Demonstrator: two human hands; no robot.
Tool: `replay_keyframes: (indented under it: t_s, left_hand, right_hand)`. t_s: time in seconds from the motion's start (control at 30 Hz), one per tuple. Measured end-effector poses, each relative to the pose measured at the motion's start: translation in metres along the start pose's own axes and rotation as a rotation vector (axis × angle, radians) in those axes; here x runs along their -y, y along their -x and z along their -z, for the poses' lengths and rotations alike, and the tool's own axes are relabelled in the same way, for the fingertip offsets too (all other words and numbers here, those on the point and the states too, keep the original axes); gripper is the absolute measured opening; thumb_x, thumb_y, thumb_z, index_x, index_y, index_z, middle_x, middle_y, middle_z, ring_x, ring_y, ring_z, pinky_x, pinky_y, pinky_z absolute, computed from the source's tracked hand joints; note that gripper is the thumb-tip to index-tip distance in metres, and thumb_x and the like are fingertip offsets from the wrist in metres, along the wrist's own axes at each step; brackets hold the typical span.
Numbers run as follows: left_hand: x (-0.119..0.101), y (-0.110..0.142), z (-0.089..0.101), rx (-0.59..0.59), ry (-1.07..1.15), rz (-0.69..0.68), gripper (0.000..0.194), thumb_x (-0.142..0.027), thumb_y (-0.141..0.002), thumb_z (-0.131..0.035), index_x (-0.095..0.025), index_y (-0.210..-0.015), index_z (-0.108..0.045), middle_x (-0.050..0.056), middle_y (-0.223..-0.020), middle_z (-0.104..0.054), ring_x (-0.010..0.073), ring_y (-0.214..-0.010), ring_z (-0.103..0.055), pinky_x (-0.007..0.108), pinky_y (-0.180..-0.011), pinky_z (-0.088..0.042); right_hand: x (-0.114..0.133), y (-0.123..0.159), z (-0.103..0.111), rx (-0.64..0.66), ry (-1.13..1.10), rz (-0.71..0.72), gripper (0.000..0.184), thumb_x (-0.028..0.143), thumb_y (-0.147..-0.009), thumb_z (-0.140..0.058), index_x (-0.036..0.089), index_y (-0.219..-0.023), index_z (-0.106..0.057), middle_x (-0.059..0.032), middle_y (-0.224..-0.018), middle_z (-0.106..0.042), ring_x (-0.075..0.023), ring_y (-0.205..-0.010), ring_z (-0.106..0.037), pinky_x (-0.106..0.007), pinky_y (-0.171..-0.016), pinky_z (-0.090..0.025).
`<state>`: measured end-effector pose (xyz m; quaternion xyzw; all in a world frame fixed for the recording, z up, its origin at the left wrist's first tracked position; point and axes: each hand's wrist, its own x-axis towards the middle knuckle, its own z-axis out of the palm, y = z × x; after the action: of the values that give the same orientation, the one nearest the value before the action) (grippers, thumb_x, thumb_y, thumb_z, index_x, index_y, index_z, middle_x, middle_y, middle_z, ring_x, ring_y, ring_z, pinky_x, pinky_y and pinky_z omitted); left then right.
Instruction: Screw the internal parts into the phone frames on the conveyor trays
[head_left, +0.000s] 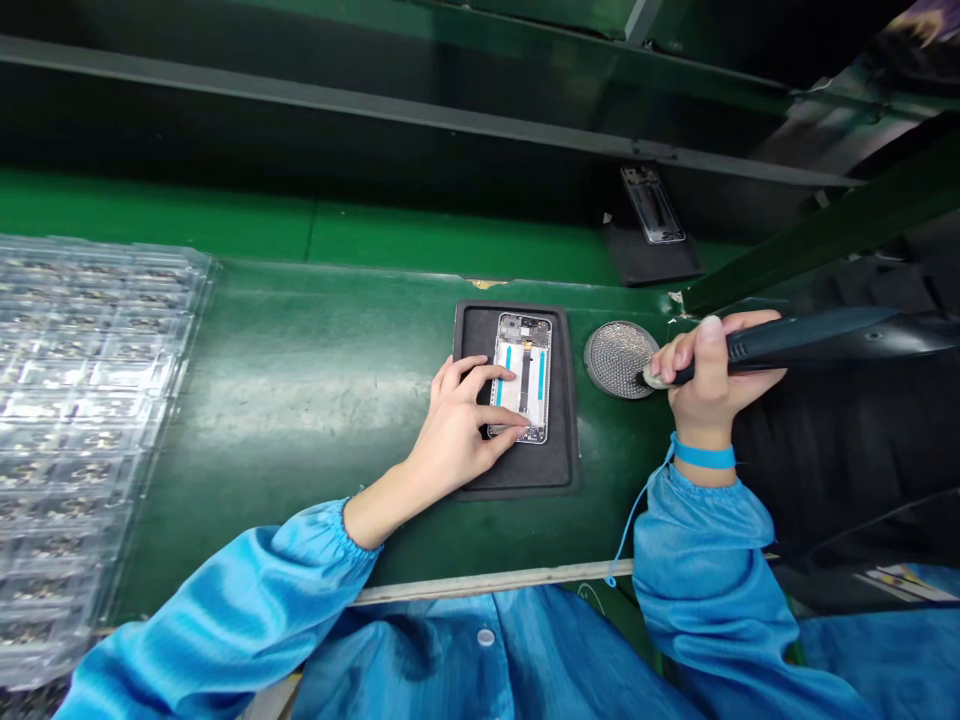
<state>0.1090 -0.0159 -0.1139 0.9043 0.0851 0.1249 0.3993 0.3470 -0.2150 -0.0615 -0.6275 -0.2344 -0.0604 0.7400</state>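
An opened smartphone (528,365) lies face-down in a black tray (525,480), its inner parts and blue strips showing. My left hand (457,425) rests over its left and lower part. The thumb and index fingertips are pinched together near the phone's lower end; anything between them is too small to see. The other fingers reach across the left edge. In my right hand (709,375) is a dark electric screwdriver (817,340), gripped near its front end. Its tip points left, over the right side of a round, grey, dimpled screw dish (619,350).
Stacked clear plastic trays (90,430) with small parts fill the left of the green bench (300,400). Another opened phone (654,205) lies on a black pad (656,262) at the back. A slanted green post (825,235) stands behind the screwdriver. A blue wrist strap (703,456) circles my right wrist.
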Motion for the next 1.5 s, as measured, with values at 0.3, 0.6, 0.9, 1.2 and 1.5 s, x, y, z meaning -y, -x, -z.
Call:
replay_keyframes:
  t_s: [0.3, 0.6, 0.9, 1.2, 1.5]
  left_hand:
    - [-0.002, -0.001, -0.001, -0.005, 0.003, 0.001, 0.012, -0.030, -0.103, -0.099, -0.041, -0.106, -0.102, 0.007, -0.159, -0.079, 0.0431, -0.165, -0.054, 0.082, -0.145, -0.039]
    - [-0.005, -0.005, -0.005, 0.009, 0.026, 0.026, 0.017, -0.024, -0.103, -0.096, -0.040, -0.107, -0.102, 0.005, -0.160, -0.078, 0.0423, -0.165, -0.053, 0.082, -0.148, -0.035]
    - [-0.008, -0.009, -0.002, 0.028, 0.022, 0.072, 0.019, -0.021, -0.100, -0.097, -0.039, -0.105, -0.102, 0.004, -0.160, -0.079, 0.0410, -0.166, -0.054, 0.079, -0.150, -0.033]
    - [-0.016, -0.011, -0.005, 0.011, 0.039, 0.119, 0.016, -0.021, -0.100, -0.099, -0.036, -0.106, -0.102, 0.005, -0.159, -0.081, 0.0413, -0.168, -0.055, 0.074, -0.149, -0.036]
    - [-0.018, -0.010, -0.007, 0.016, 0.026, 0.105, 0.014, -0.025, -0.101, -0.097, -0.036, -0.109, -0.101, 0.004, -0.161, -0.080, 0.0407, -0.170, -0.053, 0.073, -0.150, -0.035]
  right_hand:
    - [0.000, 0.001, -0.001, 0.023, 0.002, 0.001, 0.057, 0.060, -0.097, -0.103, 0.030, -0.100, -0.055, 0.0132, -0.061, -0.055, -0.0139, -0.046, -0.053, -0.027, -0.045, -0.054]
    - [-0.004, 0.002, -0.001, -0.032, 0.007, 0.007, 0.055, 0.061, -0.098, -0.101, 0.030, -0.103, -0.056, 0.0129, -0.063, -0.056, -0.0146, -0.042, -0.052, -0.031, -0.042, -0.055]
    - [-0.014, -0.002, 0.006, -0.022, -0.018, 0.017, 0.058, 0.061, -0.098, -0.100, 0.031, -0.109, -0.051, 0.0142, -0.065, -0.056, -0.0140, -0.042, -0.051, -0.030, -0.042, -0.053]
    - [0.039, 0.021, -0.025, 0.002, -0.115, 0.123, 0.047, 0.055, -0.107, -0.091, 0.032, -0.114, -0.052, 0.0132, -0.066, -0.052, -0.0129, -0.042, -0.047, -0.028, -0.043, -0.050]
    - [0.038, 0.076, -0.075, 0.393, -0.344, 0.033, 0.040, 0.043, -0.113, -0.091, 0.031, -0.111, -0.053, 0.0151, -0.067, -0.058, -0.0095, -0.037, -0.046, -0.025, -0.042, -0.054]
